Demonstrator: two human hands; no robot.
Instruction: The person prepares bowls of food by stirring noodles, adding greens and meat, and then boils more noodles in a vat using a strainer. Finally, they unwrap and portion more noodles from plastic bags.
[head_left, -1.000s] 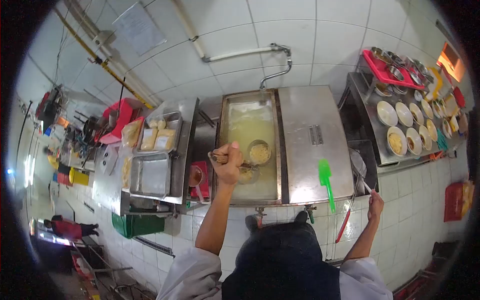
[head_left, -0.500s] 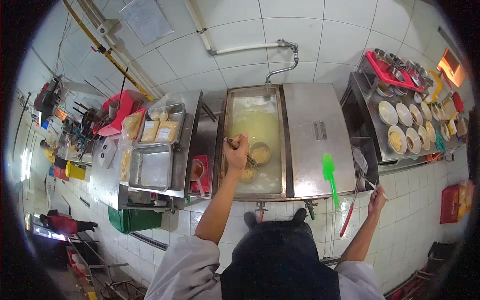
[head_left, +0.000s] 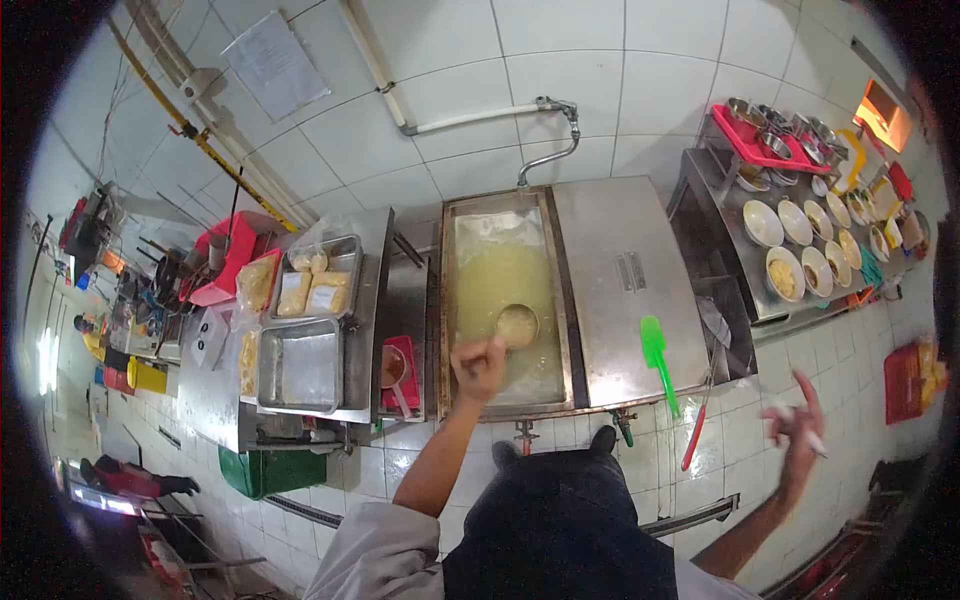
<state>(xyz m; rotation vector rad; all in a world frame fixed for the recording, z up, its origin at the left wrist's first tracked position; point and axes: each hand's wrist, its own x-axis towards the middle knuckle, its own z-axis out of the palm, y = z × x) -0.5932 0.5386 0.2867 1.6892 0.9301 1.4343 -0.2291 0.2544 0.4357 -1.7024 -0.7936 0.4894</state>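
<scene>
My left hand (head_left: 480, 370) is over the near part of a steel vat (head_left: 447, 300) of cloudy yellowish water. Its fingers are closed at the near side of a round noodle strainer (head_left: 518, 326), which has pale noodles in it; the handle is hidden by the hand. Off to the right, above the tiled floor, my right hand (head_left: 795, 435) is raised with one finger stretched out. A slim white stick-like thing (head_left: 815, 440) is held in its other fingers, a little blurred.
A green spatula (head_left: 655, 352) lies on the steel lid (head_left: 615, 260) beside the vat. A red-handled tool (head_left: 695, 435) hangs at the lid's right. Bowls (head_left: 785, 275) stand on the right table. Metal trays (head_left: 300, 365), one with bagged food, sit at left. A tap (head_left: 550, 155) reaches over the vat.
My right hand has swung down and right, away from the lid's edge, with the white thing. My left hand has come lower; the dark handles and second strainer no longer show. The view has shifted slightly.
</scene>
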